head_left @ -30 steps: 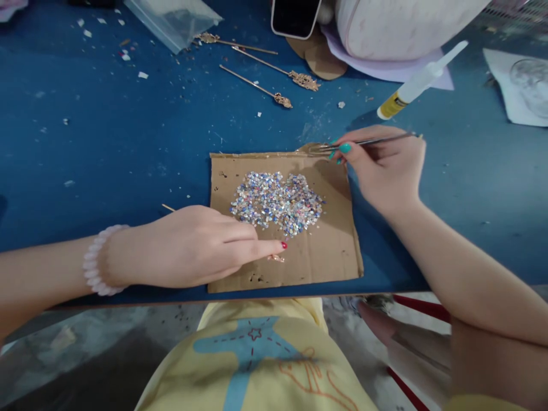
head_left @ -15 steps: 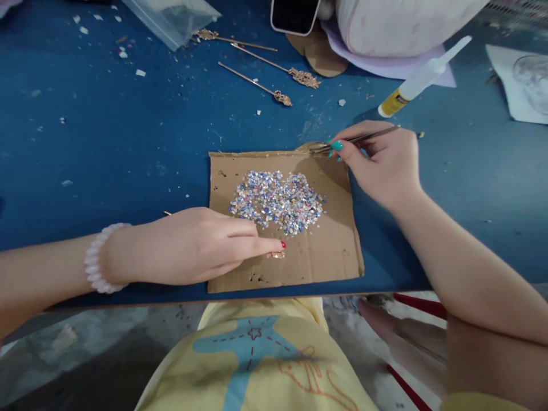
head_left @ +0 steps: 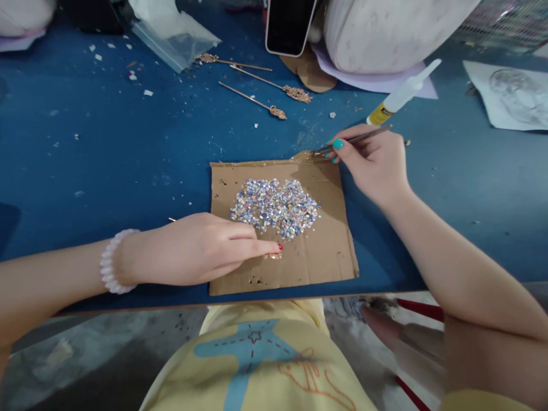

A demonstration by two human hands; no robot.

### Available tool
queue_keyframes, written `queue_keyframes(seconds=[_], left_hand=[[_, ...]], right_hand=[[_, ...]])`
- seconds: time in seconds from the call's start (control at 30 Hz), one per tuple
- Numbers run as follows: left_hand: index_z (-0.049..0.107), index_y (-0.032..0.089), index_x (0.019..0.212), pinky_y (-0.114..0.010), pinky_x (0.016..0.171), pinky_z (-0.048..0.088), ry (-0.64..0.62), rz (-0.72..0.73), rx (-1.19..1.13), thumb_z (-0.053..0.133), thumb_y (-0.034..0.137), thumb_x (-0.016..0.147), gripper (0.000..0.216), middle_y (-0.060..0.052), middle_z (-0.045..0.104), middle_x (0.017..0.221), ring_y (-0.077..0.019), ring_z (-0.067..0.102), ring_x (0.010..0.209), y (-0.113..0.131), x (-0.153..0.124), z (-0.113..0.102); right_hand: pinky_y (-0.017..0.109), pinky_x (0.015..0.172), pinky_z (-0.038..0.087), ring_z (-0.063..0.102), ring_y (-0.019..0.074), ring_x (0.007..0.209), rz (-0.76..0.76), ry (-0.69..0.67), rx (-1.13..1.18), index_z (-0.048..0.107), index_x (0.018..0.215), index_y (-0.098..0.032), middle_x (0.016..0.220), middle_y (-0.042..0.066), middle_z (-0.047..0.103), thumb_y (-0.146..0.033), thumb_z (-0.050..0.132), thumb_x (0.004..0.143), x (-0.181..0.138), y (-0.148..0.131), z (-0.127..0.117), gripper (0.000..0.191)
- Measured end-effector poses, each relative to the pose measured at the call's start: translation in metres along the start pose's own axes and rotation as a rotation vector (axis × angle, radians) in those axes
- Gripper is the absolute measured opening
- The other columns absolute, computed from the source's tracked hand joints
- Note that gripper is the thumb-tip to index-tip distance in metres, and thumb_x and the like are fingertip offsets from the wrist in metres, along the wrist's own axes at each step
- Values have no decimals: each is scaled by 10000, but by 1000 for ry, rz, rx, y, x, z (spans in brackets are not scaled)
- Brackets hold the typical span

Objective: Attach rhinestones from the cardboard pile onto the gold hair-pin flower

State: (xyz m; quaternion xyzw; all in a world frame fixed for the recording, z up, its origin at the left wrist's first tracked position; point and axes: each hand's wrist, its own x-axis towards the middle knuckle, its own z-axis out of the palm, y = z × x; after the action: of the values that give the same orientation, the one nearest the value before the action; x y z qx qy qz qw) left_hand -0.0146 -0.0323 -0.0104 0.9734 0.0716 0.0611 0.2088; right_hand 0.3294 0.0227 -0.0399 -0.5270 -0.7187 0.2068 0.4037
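Observation:
A brown cardboard sheet [head_left: 325, 257] lies on the blue table near its front edge, with a heap of small shiny sequins [head_left: 276, 206] on it. My left hand [head_left: 197, 249] rests on the sheet's lower left, fingers closed, forefinger pressing down a thin gold hairpin whose ornate end [head_left: 274, 256] shows by the fingertip. My right hand [head_left: 374, 162] pinches metal tweezers [head_left: 355, 138] at the sheet's top right corner. The tweezer tips touch a gold piece [head_left: 305, 154] on the sheet's upper edge.
Three gold hairpins [head_left: 257, 85] lie at the back of the blue table [head_left: 107, 160]. A glue tube [head_left: 400, 94], a phone [head_left: 289, 25], a white pouch [head_left: 385, 28], a plastic bag [head_left: 171, 31] and a white paper [head_left: 509, 97] are further back. Small scraps litter the left.
The view has tilted slightly so everything sits a little lower in frame. My right hand with the tweezers has shifted slightly left. My left hand stays in place.

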Motion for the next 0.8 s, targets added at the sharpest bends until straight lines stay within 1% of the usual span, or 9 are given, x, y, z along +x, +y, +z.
queue_keyframes(seconds=[0.1,0.17,0.27,0.37,0.47,0.63,0.8], left_hand=[[510,174,1533,-309,684,535,16,-2,-8,369,172,1146,412,-74,793,1144,-200,790,892,-1,-1,2],[511,184,1538,-299,693,535,12,-16,-24,387,172,1142,415,-69,794,1150,-194,787,901,-2,-2,3],[508,213,1556,-279,719,530,-18,-60,-42,401,168,1138,434,-59,795,1172,-176,781,931,-3,-2,4],[532,224,1546,-271,735,524,-25,-80,-38,407,161,1130,439,-50,803,1151,-171,773,917,-3,-2,3],[563,224,1522,-265,727,518,-13,-89,-41,415,153,1120,434,-41,809,1124,-169,768,896,-3,0,2],[560,238,1536,-260,780,544,-36,-118,-64,440,155,1108,453,-54,805,1188,-177,775,959,-5,0,4],[579,261,1526,-238,754,549,-19,-127,-41,472,162,1082,467,-51,813,1117,-164,768,891,-6,0,4]], right_hand=[[390,641,596,722,197,680,36,-33,28,739,929,-285,782,43,761,-658,709,953,2,8,0,375],[390,656,615,719,194,676,54,-23,22,731,910,-280,761,38,754,-638,698,970,4,11,-1,365],[384,687,630,717,186,688,63,-18,-33,713,827,-251,824,42,771,-535,687,1000,6,11,-3,333],[378,686,608,695,175,688,47,-22,-96,678,732,-227,909,51,783,-411,679,1002,9,12,-6,327],[382,659,568,639,167,637,32,-14,-143,662,708,-226,841,44,757,-355,689,978,11,16,-10,300],[355,604,528,602,162,594,35,-30,-121,674,761,-227,730,25,699,-456,681,976,14,25,-16,314],[305,524,489,592,146,561,29,-16,-5,670,776,-234,683,0,671,-568,713,940,14,28,-12,375]])
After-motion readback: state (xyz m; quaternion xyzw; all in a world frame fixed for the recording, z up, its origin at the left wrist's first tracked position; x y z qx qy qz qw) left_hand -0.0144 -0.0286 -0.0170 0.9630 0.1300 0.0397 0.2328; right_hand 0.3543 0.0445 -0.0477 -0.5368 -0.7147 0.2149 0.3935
